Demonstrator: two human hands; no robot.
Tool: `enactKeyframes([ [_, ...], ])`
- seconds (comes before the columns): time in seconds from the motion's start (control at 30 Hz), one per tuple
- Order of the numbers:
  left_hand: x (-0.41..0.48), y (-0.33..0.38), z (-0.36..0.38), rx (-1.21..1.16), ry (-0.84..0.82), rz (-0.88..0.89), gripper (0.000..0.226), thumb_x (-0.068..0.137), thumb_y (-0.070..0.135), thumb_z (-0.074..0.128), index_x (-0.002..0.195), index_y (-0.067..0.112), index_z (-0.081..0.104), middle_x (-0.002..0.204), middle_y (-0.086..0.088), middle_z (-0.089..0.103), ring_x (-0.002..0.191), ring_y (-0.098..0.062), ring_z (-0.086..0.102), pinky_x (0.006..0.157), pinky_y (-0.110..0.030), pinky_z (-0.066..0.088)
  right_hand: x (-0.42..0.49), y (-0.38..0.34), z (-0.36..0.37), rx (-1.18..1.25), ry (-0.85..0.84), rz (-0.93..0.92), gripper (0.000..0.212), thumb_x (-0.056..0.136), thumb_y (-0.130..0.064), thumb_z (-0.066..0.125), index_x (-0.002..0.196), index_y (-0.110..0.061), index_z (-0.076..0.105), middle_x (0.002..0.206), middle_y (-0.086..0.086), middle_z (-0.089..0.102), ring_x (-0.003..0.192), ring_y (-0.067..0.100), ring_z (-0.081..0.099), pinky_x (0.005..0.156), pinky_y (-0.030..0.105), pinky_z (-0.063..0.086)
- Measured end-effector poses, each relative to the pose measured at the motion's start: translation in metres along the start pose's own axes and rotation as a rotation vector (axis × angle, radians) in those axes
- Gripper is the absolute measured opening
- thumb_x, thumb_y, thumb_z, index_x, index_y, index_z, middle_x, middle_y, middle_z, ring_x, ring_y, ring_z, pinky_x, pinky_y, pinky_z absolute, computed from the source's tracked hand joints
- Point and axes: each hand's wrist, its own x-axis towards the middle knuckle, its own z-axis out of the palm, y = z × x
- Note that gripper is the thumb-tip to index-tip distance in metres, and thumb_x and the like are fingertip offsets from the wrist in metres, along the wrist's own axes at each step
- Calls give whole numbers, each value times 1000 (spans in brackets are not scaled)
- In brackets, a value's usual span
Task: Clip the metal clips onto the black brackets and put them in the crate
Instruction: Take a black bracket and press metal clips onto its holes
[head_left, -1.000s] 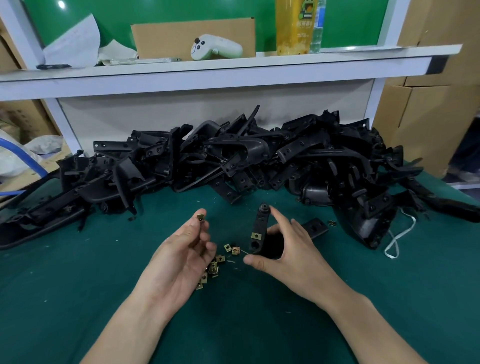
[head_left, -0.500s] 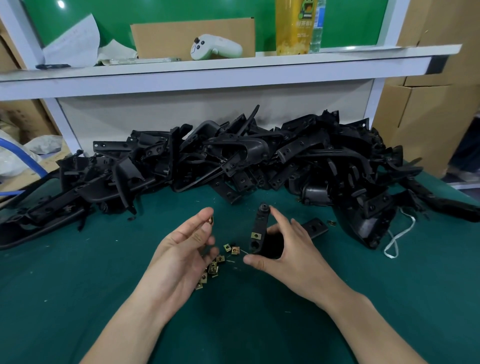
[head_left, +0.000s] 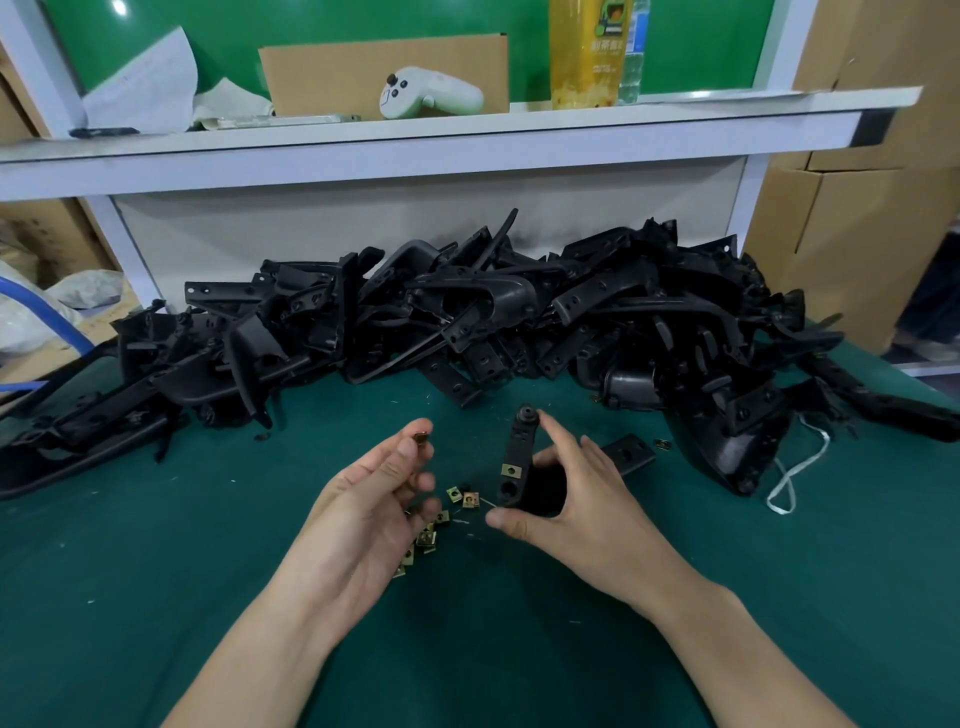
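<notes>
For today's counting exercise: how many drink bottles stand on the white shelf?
2. A yellow bottle stands right of the game controller; a clear bottle with a blue label stands at its right side, partly hidden behind it. None other shows.

Up on the white shelf, a white controller lies in front of a cardboard sheet, and a yellow bottle stands to its right with a clear bottle tucked behind. Crumpled paper sits at the shelf's left end. Cardboard boxes stack up on the right, a white string loops on the green worktop, and a blue hose curves in at far left
</notes>
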Motion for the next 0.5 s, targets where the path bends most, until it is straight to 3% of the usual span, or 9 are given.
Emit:
enactKeyframes([
  [0.1,1,0,-1,-24,20,-37,21,88,25,66,103,20,79,93,2,68,70,-8,61,65,-24,55,0,0,1,3,-1,13,115,64,-90,57,153,-48,-2,130,-26,43,143,0,8,112,26,6],
  [0.23,1,1,-2,-32,34,-71,19,89,27,66,102,21,79,95,3,69,69,-7,61,65,-23,55,-1,-2,1,-25,-6,-6,115,65,-89,56,154,-47,-2,132,-23,44,144,3,10,112,24,4],
  [0.33,1,2,-1,-29,43,-80,17,89,28,67,99,21,79,94,3,69,68,-8,61,64,-23,55,-1,-6,0,-68,-3,-52,114,65,-89,55,154,-46,-2,129,-22,43,129,-16,7,109,17,-3],
  [0.43,0,1,1,-10,62,-71,12,87,28,69,91,21,78,91,1,69,67,-8,60,63,-23,54,-4,-11,1,-178,-10,-146,116,66,-89,53,155,-40,-2,121,-26,37,104,-37,-8,98,0,-16],
  [0.5,-1,0,2,40,72,-41,12,84,30,70,87,21,78,85,2,66,65,-8,57,61,-23,53,-5,-14,2,-229,-5,-196,116,69,-86,56,157,-36,-1,119,-25,36,100,-43,-19,96,-4,-21],
])
